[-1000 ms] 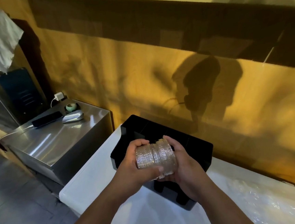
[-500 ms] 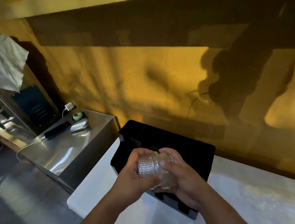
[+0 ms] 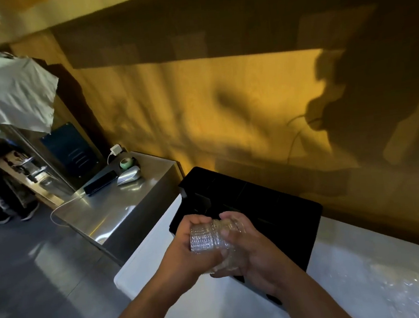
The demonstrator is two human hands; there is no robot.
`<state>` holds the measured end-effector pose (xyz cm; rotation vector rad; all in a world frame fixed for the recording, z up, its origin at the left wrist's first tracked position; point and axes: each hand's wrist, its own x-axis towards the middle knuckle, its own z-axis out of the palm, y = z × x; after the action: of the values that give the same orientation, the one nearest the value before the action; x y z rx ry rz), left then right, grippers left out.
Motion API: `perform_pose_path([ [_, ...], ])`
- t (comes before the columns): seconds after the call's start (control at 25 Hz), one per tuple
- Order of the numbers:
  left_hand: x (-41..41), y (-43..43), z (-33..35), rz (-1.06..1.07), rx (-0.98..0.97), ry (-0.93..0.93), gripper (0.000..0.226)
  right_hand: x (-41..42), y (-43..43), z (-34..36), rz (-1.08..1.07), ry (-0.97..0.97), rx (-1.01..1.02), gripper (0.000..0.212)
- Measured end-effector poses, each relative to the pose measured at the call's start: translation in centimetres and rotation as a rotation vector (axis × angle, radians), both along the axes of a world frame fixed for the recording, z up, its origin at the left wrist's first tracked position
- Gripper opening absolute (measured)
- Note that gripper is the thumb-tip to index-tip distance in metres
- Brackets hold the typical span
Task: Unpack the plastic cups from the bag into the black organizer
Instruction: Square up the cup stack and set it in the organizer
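Above the near edge of the black organizer (image 3: 271, 211), my left hand (image 3: 186, 252) and right hand (image 3: 253, 255) both grip the clear cup stack (image 3: 206, 237), which lies sideways. Hands hide the front compartments. Crinkled bag (image 3: 412, 290) sits far right on the white counter (image 3: 156, 254); steel cabinet (image 3: 121, 209) with phone (image 3: 100, 182) stands left.

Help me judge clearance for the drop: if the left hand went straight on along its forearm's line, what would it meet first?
Probably the black organizer, just beyond the left hand and the cup stack it grips; height is unclear, so it might pass over.
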<state>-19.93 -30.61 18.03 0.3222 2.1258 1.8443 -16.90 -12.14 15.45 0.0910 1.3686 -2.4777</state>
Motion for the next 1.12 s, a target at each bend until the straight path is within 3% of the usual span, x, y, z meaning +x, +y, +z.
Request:
perform_pose_path([
  [0.12, -1.0, -1.1, 0.2, -0.016, 0.045, -0.046, 0.070, -0.8, -0.9, 0.1, 0.022, 0.013, 0.050, 0.059],
  [0.28, -2.5, -4.0, 0.0, -0.147, 0.023, -0.057, 0.097, -2.4, -3.9, 0.4, -0.028, -0.027, 0.149, 0.056],
  [0.44, -5.5, -8.7, -0.7, -0.128, 0.042, 0.009, 0.075, -5.0, -9.5, 0.8, -0.074, -0.037, 0.204, 0.070],
  [0.52, -7.7, -11.9, -1.2, -0.130, 0.062, 0.001, 0.069, -6.6, -12.6, 0.7, -0.098, -0.038, 0.211, 0.058],
  [0.6, -9.8, -15.1, -1.5, -0.150, 0.095, -0.027, 0.067, -7.8, -15.4, 0.8, -0.123, -0.068, 0.172, 0.043],
  [0.84, -15.0, -20.0, -2.1, -0.258, 0.119, -0.058, 0.074, -10.6, -21.2, 1.5, -0.265, -0.150, 0.283, 0.075],
  [1.12, -16.0, -18.5, -2.1, -0.336, 0.139, -0.099, 0.068, -11.0, -20.8, 1.3, -0.314, -0.170, 0.318, 0.072],
])
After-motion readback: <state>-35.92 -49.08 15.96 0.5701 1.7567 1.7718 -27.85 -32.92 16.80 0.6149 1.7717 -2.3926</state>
